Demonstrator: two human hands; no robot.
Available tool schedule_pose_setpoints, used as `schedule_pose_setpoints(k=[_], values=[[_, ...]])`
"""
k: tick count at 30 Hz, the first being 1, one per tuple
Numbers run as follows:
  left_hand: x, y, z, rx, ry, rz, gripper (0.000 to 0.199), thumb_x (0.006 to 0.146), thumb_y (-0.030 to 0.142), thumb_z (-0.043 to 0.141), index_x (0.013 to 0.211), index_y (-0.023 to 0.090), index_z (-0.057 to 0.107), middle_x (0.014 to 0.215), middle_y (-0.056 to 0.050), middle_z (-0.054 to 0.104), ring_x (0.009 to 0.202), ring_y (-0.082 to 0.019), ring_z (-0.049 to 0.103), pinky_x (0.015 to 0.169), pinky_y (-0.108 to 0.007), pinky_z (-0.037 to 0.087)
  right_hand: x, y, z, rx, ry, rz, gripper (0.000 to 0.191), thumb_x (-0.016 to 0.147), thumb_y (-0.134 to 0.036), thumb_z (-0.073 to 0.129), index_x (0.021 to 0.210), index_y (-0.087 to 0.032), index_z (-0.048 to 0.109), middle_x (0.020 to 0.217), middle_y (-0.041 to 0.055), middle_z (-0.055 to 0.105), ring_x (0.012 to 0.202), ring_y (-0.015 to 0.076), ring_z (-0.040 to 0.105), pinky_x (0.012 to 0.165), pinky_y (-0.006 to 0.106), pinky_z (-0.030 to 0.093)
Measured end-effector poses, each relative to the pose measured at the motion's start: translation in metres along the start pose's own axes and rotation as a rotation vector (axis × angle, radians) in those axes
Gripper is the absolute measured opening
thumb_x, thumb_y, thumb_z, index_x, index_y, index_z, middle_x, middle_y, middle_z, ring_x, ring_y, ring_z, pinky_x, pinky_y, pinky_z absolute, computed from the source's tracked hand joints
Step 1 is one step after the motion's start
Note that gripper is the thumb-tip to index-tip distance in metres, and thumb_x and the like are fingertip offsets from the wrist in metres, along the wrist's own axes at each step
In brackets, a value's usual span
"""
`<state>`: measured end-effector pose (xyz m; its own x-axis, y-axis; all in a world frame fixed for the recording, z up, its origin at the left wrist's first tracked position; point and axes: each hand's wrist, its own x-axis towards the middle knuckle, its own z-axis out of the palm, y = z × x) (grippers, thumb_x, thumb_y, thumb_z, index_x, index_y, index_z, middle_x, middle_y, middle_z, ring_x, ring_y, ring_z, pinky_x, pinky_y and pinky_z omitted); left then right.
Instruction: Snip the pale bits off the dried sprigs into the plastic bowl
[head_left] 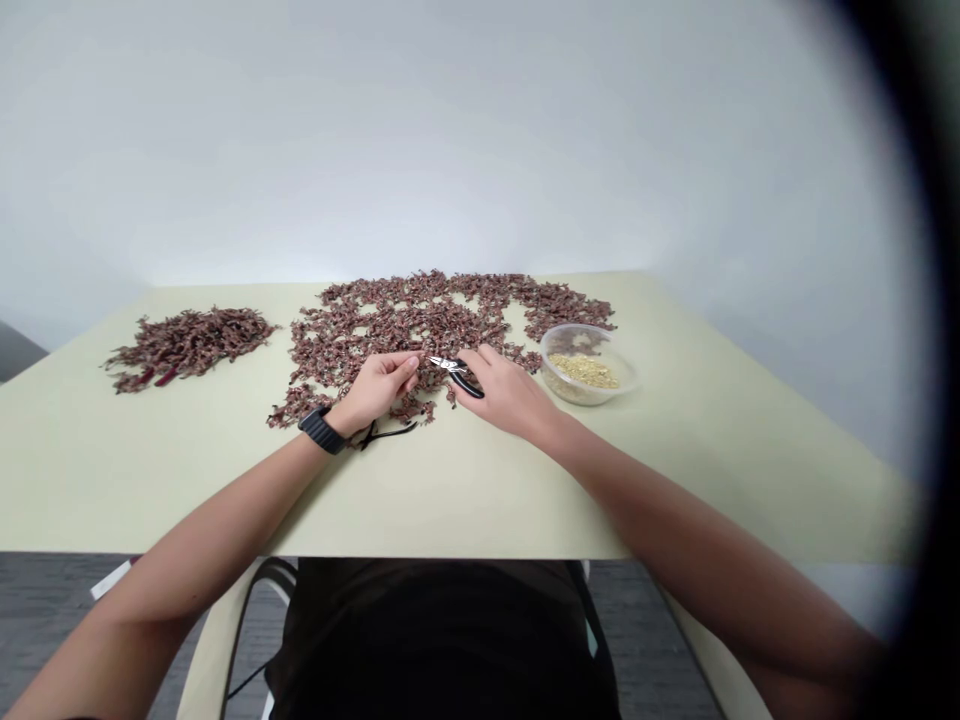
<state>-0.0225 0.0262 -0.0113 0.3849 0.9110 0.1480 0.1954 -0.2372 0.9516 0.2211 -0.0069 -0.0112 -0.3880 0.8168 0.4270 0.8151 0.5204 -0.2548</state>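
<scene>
My right hand (pixel 504 392) is wrapped round small black-handled pliers (pixel 454 370), whose metal jaws point left. Facing it, my left hand (pixel 381 388) has thumb and index finger pinched together right by the jaw tips. What it holds is too small to name; a reddish-brown bit seems to show there. Beneath and behind both hands spreads a wide layer of small reddish-brown pieces (pixel 420 320). A black watch (pixel 322 430) sits on my left wrist. Next to that wrist lies a thin black-handled tool (pixel 394 432), partly hidden by the arm.
To the right stands a clear round plastic bowl (pixel 631 378) with small gold-coloured bits (pixel 589 372) inside. A separate heap of reddish-brown bundles (pixel 195 342) lies at the left. The pale yellow table (pixel 480 500) meets a wall (pixel 405 140) at the back.
</scene>
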Motion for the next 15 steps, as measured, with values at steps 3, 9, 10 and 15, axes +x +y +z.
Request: schedule_pose_setpoints(k=[3, 9, 10, 15], values=[[-0.0001, 0.0011, 0.0000, 0.006, 0.002, -0.002, 0.046, 0.097, 0.054, 0.057, 0.074, 0.015, 0.060, 0.059, 0.003, 0.045, 0.050, -0.008, 0.031, 0.058, -0.024, 0.034, 0.0001, 0.0011, 0.0007, -0.021, -0.011, -0.015, 0.039, 0.100, -0.040, 0.054, 0.136, -0.024, 0.053, 0.114, 0.0107, 0.061, 0.095, 0.0260, 0.066, 0.077, 0.034, 0.048], [0.0005, -0.0016, 0.0000, -0.004, 0.015, -0.029, 0.044, 0.095, 0.057, 0.059, 0.094, 0.014, 0.069, 0.060, 0.003, 0.045, 0.051, -0.009, 0.032, 0.053, -0.024, 0.028, 0.0003, 0.0039, 0.0008, -0.037, -0.028, -0.034, 0.039, 0.101, -0.041, 0.054, 0.136, -0.024, 0.052, 0.111, 0.0099, 0.061, 0.094, 0.0254, 0.066, 0.077, 0.034, 0.048], [0.0006, -0.0024, -0.0001, -0.008, 0.016, -0.032, 0.044, 0.095, 0.058, 0.059, 0.095, 0.014, 0.069, 0.060, 0.003, 0.045, 0.050, -0.009, 0.032, 0.052, -0.024, 0.028, 0.0003, 0.0042, 0.0008, -0.039, -0.029, -0.036, 0.039, 0.100, -0.041, 0.054, 0.136, -0.024, 0.052, 0.111, 0.0098, 0.061, 0.093, 0.0253, 0.066, 0.077, 0.034, 0.048], [0.0011, -0.0047, -0.0013, -0.023, 0.007, -0.047, 0.042, 0.095, 0.056, 0.059, 0.092, 0.015, 0.068, 0.061, 0.003, 0.046, 0.049, -0.008, 0.030, 0.050, -0.024, 0.024, 0.0002, 0.0040, 0.0005, -0.047, -0.031, -0.042, 0.037, 0.100, -0.040, 0.054, 0.134, -0.024, 0.053, 0.110, 0.0091, 0.060, 0.092, 0.0247, 0.065, 0.075, 0.033, 0.047]])
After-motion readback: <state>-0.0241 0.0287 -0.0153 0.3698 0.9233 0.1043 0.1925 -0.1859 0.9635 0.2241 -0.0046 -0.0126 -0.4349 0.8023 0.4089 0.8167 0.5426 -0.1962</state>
